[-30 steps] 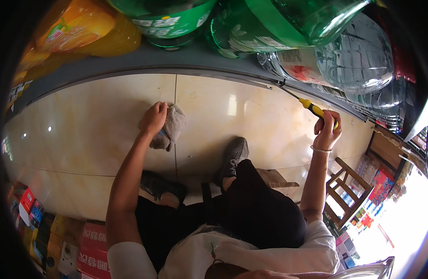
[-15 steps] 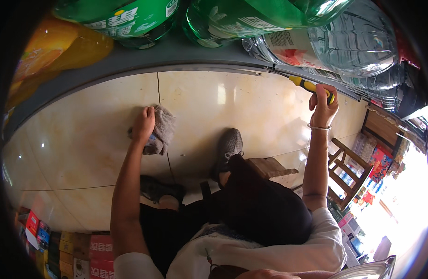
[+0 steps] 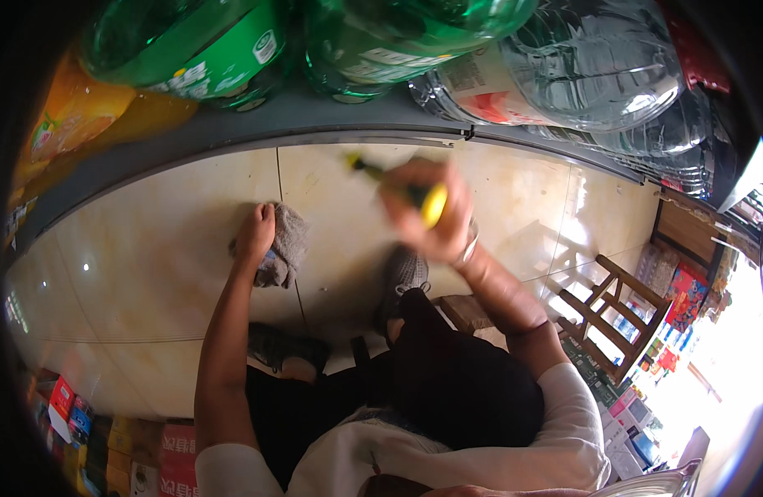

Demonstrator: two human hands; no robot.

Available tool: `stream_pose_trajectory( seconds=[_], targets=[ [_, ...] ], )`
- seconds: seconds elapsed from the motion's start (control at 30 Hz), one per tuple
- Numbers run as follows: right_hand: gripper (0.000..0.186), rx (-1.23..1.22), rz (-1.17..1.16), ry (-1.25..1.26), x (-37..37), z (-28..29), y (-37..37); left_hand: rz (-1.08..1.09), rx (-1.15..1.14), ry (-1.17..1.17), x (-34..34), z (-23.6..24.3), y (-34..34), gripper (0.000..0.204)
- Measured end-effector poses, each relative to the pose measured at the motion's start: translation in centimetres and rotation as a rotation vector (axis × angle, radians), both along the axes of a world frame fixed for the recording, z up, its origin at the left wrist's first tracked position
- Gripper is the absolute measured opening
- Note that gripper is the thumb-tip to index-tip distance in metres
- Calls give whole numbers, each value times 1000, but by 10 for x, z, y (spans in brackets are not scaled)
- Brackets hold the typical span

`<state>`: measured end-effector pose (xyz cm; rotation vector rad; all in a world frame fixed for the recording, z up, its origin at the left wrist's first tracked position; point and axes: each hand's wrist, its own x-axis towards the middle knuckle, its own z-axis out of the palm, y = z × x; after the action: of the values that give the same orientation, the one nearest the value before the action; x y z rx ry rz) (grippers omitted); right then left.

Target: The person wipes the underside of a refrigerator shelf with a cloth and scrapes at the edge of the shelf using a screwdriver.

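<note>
My left hand (image 3: 255, 235) is closed on a bunched grey-brown cloth (image 3: 287, 245) held low over the tiled floor. A small bluish patch shows between the fingers and the cloth. Smeared by motion, my right hand (image 3: 431, 207) is wrapped round a screwdriver with a yellow and black handle (image 3: 433, 205). The tool points left, just in front of the shelf edge, and its thin shaft is too blurred to make out. A bracelet (image 3: 470, 248) circles the right wrist.
A grey bottom shelf (image 3: 224, 132) curves across the far side, holding green bottles (image 3: 207, 62), clear bottles (image 3: 596, 70) and orange drink bottles (image 3: 75, 108). A low wooden stool (image 3: 464, 313) is beside my leg. Farther right stands a wooden slatted frame (image 3: 617, 319). Boxes (image 3: 178, 455) line the lower left.
My right hand has swung left with the screwdriver, away from the right part of the shelf edge. The left hand and cloth have barely moved.
</note>
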<state>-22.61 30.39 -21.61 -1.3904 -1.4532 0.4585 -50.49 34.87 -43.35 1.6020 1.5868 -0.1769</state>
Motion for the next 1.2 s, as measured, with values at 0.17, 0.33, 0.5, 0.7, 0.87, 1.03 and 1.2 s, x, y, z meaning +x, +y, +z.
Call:
stream_pose_trajectory(
  seconds=[0.17, 0.33, 0.5, 0.7, 0.87, 1.03, 1.2],
  targets=[
    [22, -107, 254, -138, 10, 57, -31, -1, -25, 17, 1, -3, 0, 45],
    [12, -169, -572, 377, 68, 15, -52, 12, 28, 8, 10, 10, 0, 43],
    [11, -165, -682, 529, 96, -5, -52, -15, 40, 33, 3, 10, 1, 43],
    [7, -192, -617, 528, 108, -5, -54, -8, 54, 10, 6, 10, -2, 44],
    [5, -258, -448, 426, 103, -8, -45, -40, 24, 24, 9, 11, -2, 46],
    [7, -233, -436, 375, 100, -20, -31, -11, -30, -21, -1, 20, 1, 44],
    [9, -286, -391, 503, 74, -32, -14, -64, -99, -175, -22, 79, 23, 34]
  ],
)
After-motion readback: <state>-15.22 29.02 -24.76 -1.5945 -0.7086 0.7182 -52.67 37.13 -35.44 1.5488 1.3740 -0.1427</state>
